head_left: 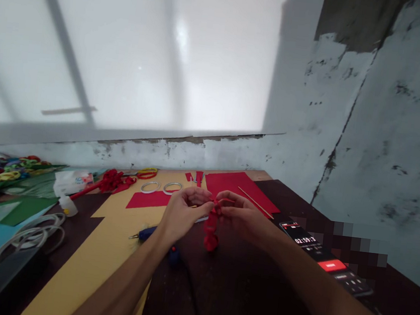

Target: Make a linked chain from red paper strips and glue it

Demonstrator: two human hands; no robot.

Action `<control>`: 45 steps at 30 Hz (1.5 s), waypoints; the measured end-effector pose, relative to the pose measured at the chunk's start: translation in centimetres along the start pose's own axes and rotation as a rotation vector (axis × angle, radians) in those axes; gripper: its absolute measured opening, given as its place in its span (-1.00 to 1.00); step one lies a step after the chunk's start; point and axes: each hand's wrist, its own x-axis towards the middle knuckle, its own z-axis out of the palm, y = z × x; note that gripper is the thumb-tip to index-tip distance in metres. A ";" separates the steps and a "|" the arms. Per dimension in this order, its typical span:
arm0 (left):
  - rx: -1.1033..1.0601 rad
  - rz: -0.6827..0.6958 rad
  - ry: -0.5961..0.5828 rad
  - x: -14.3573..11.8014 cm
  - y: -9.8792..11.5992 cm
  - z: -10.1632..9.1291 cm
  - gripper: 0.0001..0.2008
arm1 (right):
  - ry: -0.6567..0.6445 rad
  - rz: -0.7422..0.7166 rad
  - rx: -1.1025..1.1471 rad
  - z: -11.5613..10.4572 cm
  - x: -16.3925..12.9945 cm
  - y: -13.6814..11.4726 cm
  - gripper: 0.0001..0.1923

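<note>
My left hand (187, 210) and my right hand (240, 213) meet over the dark table, with fingertips closed on the upper end of a red felt-like strip (211, 223). The strip hangs down between them and ends in a rounded red lump, like a small rolled flower. Its top is partly covered by my fingers. Beneath my left forearm lies a blue glue gun (145, 233), nozzle pointing left, its body partly hidden by the arm. Behind my hands are a red felt piece (148, 199) and two silvery rings (149, 187) (172, 188).
A red sheet (230, 182) with a thin wooden stick (256, 203) lies behind. A phone (325, 259) showing a timer sits right. Leftward are a red flower bundle (113, 182), a white bottle (67, 204), a coiled cable (36, 234), a black box (10, 276) and colourful pieces (7, 172).
</note>
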 end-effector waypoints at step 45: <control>-0.567 0.112 0.498 2.8 2.9 -10.5 -0.77 | -0.063 0.243 -1.755 10.1 2.8 6.8 -0.51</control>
